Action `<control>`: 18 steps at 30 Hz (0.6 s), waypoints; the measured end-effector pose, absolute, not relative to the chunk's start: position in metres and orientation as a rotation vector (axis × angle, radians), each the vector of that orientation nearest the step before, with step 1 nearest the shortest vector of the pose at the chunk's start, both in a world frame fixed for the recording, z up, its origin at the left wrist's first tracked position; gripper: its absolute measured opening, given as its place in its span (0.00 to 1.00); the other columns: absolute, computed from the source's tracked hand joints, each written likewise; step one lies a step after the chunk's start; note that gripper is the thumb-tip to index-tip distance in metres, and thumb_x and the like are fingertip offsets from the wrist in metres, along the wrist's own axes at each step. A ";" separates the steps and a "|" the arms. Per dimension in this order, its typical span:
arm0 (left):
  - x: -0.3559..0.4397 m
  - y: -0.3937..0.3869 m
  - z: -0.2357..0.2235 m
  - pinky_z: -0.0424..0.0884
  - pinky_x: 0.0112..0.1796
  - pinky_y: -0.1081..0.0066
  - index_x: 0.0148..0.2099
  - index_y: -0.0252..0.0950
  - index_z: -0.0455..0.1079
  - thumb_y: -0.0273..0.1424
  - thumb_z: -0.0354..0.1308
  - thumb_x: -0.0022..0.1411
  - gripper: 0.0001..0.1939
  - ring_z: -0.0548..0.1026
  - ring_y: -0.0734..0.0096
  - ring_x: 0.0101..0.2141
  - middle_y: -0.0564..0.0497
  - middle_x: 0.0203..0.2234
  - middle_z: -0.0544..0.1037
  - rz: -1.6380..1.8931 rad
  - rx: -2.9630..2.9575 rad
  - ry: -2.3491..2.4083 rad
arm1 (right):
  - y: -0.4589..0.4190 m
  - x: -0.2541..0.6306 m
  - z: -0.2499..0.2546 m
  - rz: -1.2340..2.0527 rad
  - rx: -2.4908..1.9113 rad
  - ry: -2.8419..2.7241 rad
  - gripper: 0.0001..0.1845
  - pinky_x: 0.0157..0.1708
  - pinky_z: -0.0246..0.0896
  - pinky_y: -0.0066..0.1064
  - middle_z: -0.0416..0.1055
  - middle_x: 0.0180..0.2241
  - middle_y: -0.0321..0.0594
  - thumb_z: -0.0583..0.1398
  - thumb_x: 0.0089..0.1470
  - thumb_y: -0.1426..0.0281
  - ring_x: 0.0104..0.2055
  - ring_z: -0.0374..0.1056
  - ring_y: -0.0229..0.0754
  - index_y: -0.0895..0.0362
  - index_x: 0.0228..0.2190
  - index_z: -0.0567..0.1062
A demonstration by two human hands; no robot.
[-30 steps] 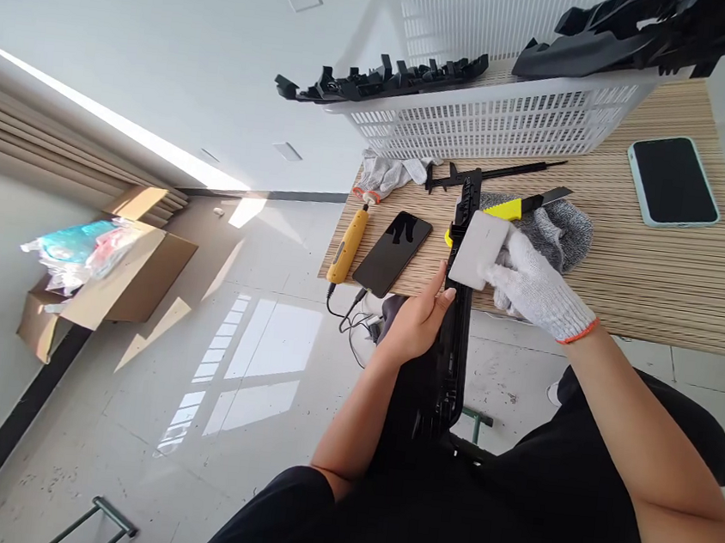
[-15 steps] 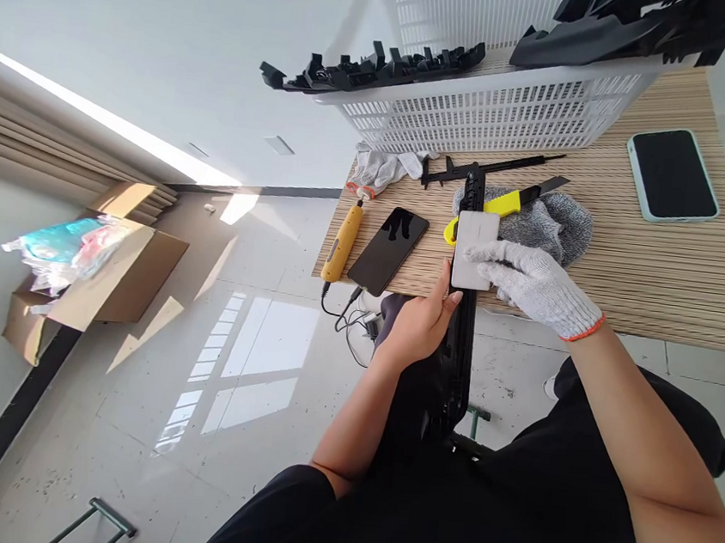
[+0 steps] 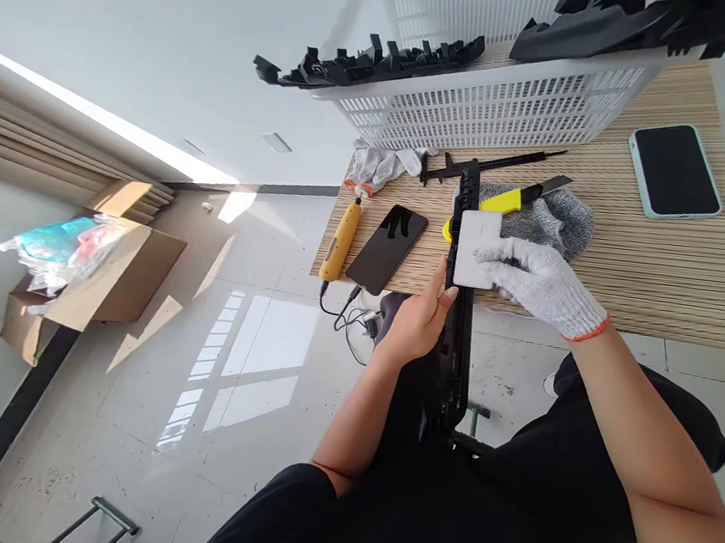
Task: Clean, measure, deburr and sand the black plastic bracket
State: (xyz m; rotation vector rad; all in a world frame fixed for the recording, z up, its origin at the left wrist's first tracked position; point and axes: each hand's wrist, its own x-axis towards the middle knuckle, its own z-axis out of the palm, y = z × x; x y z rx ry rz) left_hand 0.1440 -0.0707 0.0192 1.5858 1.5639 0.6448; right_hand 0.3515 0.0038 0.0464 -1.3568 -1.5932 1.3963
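Note:
My left hand point(image 3: 418, 325) is bare and closed round the side of a long black plastic part point(image 3: 456, 350), which runs from my lap up over the table edge. My right hand point(image 3: 534, 277), in a white knit glove with an orange cuff, grips a flat white rectangular block point(image 3: 476, 247) against the upper stretch of that part. Behind the block lies a yellow-handled utility knife point(image 3: 503, 202), blade out, on a grey cloth point(image 3: 558, 223). A black caliper point(image 3: 496, 165) rests beyond it. The block hides some of the knife and of the black part.
A white plastic basket point(image 3: 484, 103) stands at the back of the table point(image 3: 647, 275), with black plastic parts point(image 3: 384, 65) across its rim. Left of my hands are a dark phone point(image 3: 387, 250), a yellow corded tool point(image 3: 340, 242) and a white glove point(image 3: 379, 167). Another phone point(image 3: 675, 172) lies right.
The white block has shifted slightly to the right along with my gloved right hand, and looks turned a little. My left hand keeps its hold on the black part.

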 end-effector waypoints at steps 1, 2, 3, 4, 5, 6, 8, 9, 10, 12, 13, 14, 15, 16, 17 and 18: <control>0.143 -0.071 0.018 0.65 0.35 0.67 0.80 0.37 0.48 0.57 0.44 0.74 0.43 0.65 0.65 0.22 0.56 0.21 0.66 0.682 1.554 1.555 | 0.004 0.352 0.047 1.398 -1.366 -1.552 0.14 0.25 0.64 0.29 0.75 0.28 0.37 0.66 0.55 0.60 0.25 0.66 0.37 0.52 0.42 0.82; 0.143 -0.072 0.017 0.64 0.34 0.67 0.80 0.37 0.47 0.58 0.44 0.74 0.44 0.64 0.66 0.22 0.56 0.21 0.65 0.712 1.535 1.545 | 0.004 0.352 0.047 1.375 -1.383 -1.485 0.14 0.24 0.63 0.29 0.74 0.29 0.37 0.65 0.56 0.60 0.25 0.65 0.36 0.52 0.42 0.81; 0.143 -0.072 0.016 0.64 0.34 0.66 0.80 0.37 0.46 0.58 0.44 0.74 0.44 0.63 0.66 0.22 0.57 0.21 0.64 0.736 1.527 1.533 | 0.005 0.353 0.048 1.345 -1.399 -1.410 0.13 0.24 0.62 0.29 0.73 0.29 0.36 0.63 0.57 0.60 0.25 0.65 0.36 0.52 0.42 0.80; 0.142 -0.072 0.015 0.64 0.34 0.66 0.80 0.36 0.45 0.58 0.43 0.74 0.45 0.63 0.66 0.21 0.57 0.20 0.64 0.753 1.525 1.521 | 0.005 0.355 0.048 1.336 -1.405 -1.358 0.13 0.23 0.60 0.29 0.72 0.29 0.36 0.62 0.58 0.60 0.25 0.64 0.36 0.51 0.42 0.79; 0.143 -0.073 0.014 0.65 0.33 0.66 0.80 0.36 0.45 0.58 0.43 0.74 0.45 0.63 0.66 0.21 0.57 0.20 0.63 0.761 1.527 1.512 | 0.006 0.357 0.048 1.357 -1.403 -1.350 0.12 0.23 0.59 0.28 0.71 0.29 0.36 0.61 0.58 0.60 0.25 0.64 0.36 0.51 0.41 0.78; 0.143 -0.072 0.014 0.65 0.33 0.65 0.80 0.36 0.45 0.59 0.42 0.74 0.45 0.63 0.66 0.21 0.57 0.20 0.63 0.761 1.532 1.508 | 0.006 0.359 0.048 1.397 -1.386 -1.388 0.11 0.23 0.58 0.28 0.71 0.30 0.36 0.60 0.57 0.61 0.26 0.63 0.36 0.52 0.39 0.78; 0.144 -0.072 0.015 0.66 0.33 0.65 0.80 0.35 0.47 0.59 0.42 0.74 0.46 0.63 0.65 0.21 0.57 0.19 0.62 0.750 1.544 1.518 | 0.006 0.364 0.048 1.462 -1.317 -1.538 0.09 0.25 0.57 0.27 0.72 0.31 0.37 0.59 0.57 0.63 0.28 0.64 0.37 0.53 0.35 0.77; 0.144 -0.072 0.015 0.66 0.33 0.65 0.80 0.35 0.48 0.60 0.42 0.73 0.46 0.63 0.65 0.21 0.56 0.19 0.62 0.742 1.550 1.526 | 0.006 0.366 0.048 1.465 -1.279 -1.611 0.09 0.27 0.57 0.28 0.73 0.33 0.38 0.59 0.57 0.64 0.31 0.65 0.38 0.54 0.34 0.77; 0.144 -0.072 0.015 0.66 0.34 0.65 0.80 0.35 0.48 0.60 0.43 0.73 0.46 0.64 0.65 0.22 0.56 0.19 0.62 0.735 1.554 1.535 | 0.005 0.367 0.048 1.448 -1.248 -1.667 0.09 0.29 0.59 0.28 0.74 0.35 0.38 0.58 0.57 0.64 0.33 0.67 0.39 0.54 0.33 0.77; 0.144 -0.072 0.016 0.67 0.36 0.64 0.80 0.35 0.47 0.60 0.43 0.73 0.46 0.65 0.65 0.23 0.56 0.21 0.64 0.725 1.555 1.552 | 0.004 0.367 0.047 1.378 -1.226 -1.720 0.11 0.33 0.61 0.29 0.76 0.38 0.39 0.56 0.60 0.65 0.37 0.69 0.41 0.53 0.34 0.77; 0.144 -0.071 0.016 0.67 0.37 0.64 0.80 0.36 0.46 0.60 0.43 0.73 0.46 0.66 0.65 0.23 0.56 0.21 0.65 0.723 1.551 1.560 | 0.003 0.366 0.046 1.336 -1.237 -1.736 0.12 0.34 0.63 0.31 0.77 0.39 0.39 0.55 0.62 0.65 0.39 0.70 0.42 0.53 0.35 0.78; 0.144 -0.071 0.016 0.67 0.37 0.64 0.80 0.36 0.45 0.60 0.43 0.73 0.46 0.66 0.65 0.23 0.56 0.22 0.65 0.722 1.545 1.565 | 0.002 0.364 0.044 1.283 -1.258 -1.761 0.13 0.36 0.65 0.32 0.78 0.41 0.39 0.55 0.63 0.63 0.41 0.72 0.44 0.52 0.37 0.78; 0.144 -0.071 0.015 0.68 0.37 0.64 0.80 0.36 0.45 0.59 0.43 0.74 0.46 0.67 0.65 0.23 0.56 0.22 0.66 0.724 1.538 1.567 | 0.001 0.362 0.043 1.215 -1.287 -1.799 0.13 0.39 0.67 0.34 0.78 0.44 0.40 0.56 0.63 0.62 0.44 0.72 0.46 0.51 0.40 0.79; 0.143 -0.071 0.015 0.68 0.37 0.64 0.80 0.36 0.45 0.59 0.44 0.74 0.45 0.67 0.65 0.23 0.56 0.22 0.66 0.728 1.533 1.566 | 0.000 0.359 0.041 1.131 -1.328 -1.851 0.14 0.42 0.69 0.37 0.77 0.48 0.41 0.58 0.62 0.59 0.47 0.73 0.49 0.50 0.44 0.79; 0.143 -0.071 0.015 0.67 0.36 0.65 0.80 0.36 0.45 0.58 0.44 0.74 0.45 0.67 0.65 0.23 0.57 0.21 0.65 0.730 1.532 1.566 | -0.001 0.357 0.038 1.030 -1.375 -1.913 0.18 0.44 0.70 0.40 0.76 0.52 0.42 0.62 0.60 0.55 0.50 0.73 0.52 0.49 0.48 0.79; 0.143 -0.071 0.014 0.67 0.35 0.65 0.80 0.36 0.45 0.57 0.44 0.74 0.45 0.67 0.65 0.23 0.57 0.21 0.65 0.726 1.537 1.569 | -0.002 0.354 0.036 0.919 -1.418 -1.983 0.25 0.47 0.71 0.44 0.73 0.57 0.43 0.66 0.56 0.53 0.54 0.72 0.55 0.47 0.53 0.78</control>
